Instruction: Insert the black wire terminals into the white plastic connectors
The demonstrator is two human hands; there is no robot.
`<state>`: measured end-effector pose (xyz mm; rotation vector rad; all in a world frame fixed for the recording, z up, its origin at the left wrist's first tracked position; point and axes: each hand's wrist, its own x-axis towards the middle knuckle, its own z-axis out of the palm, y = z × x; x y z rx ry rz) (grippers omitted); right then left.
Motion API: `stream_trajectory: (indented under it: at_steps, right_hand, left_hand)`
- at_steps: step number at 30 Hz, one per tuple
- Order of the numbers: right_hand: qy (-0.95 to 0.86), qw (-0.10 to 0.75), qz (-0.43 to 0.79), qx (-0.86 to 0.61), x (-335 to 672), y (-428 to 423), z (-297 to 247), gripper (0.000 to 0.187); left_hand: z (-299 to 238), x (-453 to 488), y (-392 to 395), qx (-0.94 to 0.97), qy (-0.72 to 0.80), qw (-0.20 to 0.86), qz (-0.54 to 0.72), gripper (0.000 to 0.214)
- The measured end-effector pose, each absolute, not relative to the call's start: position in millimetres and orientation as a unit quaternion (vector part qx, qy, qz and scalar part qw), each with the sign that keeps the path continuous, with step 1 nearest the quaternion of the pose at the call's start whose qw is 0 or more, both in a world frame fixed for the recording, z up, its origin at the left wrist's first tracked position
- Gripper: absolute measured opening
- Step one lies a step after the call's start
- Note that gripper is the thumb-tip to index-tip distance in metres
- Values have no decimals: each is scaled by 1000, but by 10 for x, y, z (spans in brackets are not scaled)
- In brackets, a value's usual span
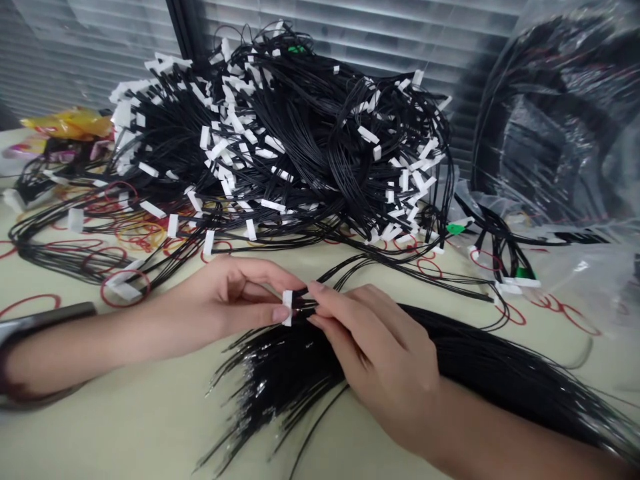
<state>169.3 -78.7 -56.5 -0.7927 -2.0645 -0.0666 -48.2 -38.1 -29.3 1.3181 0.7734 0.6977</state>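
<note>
The left hand pinches, its index finger arched beyond the thumb. Just beside these fingertips, the right hand faces it, knuckles up, fingers bent into a pinch. Each forearm stretches back behind its own fingers.

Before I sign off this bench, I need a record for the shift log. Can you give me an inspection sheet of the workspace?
Surface: pale table, partly covered by cables.
Job's things: white connector, held above a loose black bundle.
Clutter: red bands scattered about; yellow bag at back left.
Grip: left hand pinches the connector; right hand is at the wires beside it, hold unclear.
Cables: tangled black pile at the back, with many white ends; bundle has shiny tips.
Surroundings: blinds behind; plastic bag of coiled black cable at right.
Spills: nothing seen.
</note>
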Motion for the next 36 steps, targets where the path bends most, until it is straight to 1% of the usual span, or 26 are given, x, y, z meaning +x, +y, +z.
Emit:
stream_trajectory:
  at_steps: [6,10,19,30,36]
  right_hand:
    - [-825,461,-14,-327,1673,-785,-567,30]
    - [-833,453,-14,-316,1690,-787,-577,33]
    - [-827,462,35,-318,1740,-827,-580,21]
    - [-833,460,51,-302,1753,-801,-539,17]
    - [-839,460,53,-286,1755,-789,-557,16]
  left_hand:
    - [-275,-468,-385,572,343,681,300,21]
    - [-284,-477,-376,581,360,666,301,19]
    - [-257,-490,-388,583,373,662,288,19]
    - [-261,-515,-369,595,378,647,293,21]
    - [-267,-518,-346,579,359,671,291,22]
